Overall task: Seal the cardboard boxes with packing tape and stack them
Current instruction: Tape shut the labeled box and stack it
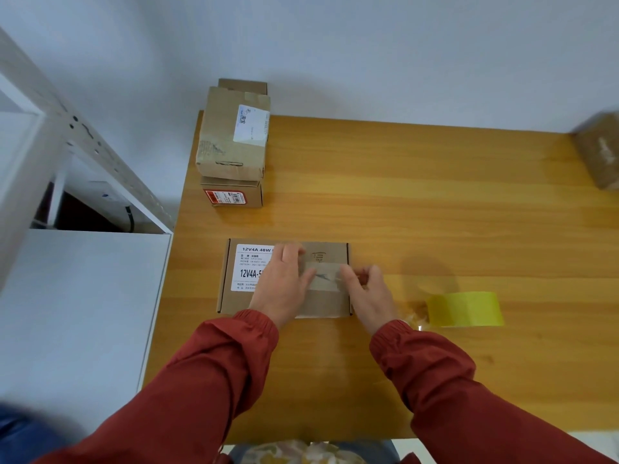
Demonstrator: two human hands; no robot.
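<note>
1. Your left hand (283,279) lies flat, fingers straight, pressing the box (326,304) near the table (435,212) edge; lift it and the box may slide.
2. Your right hand (368,289) pinches the strip (323,277) with curled fingers at the box's right edge; pulling askew could wrinkle it.

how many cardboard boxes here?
4: flat box under left hand and right hand; top box and lower box stacked at table's far-left corner; blurred box at right edge. Cardboard behind the stack may be a fifth.
</note>
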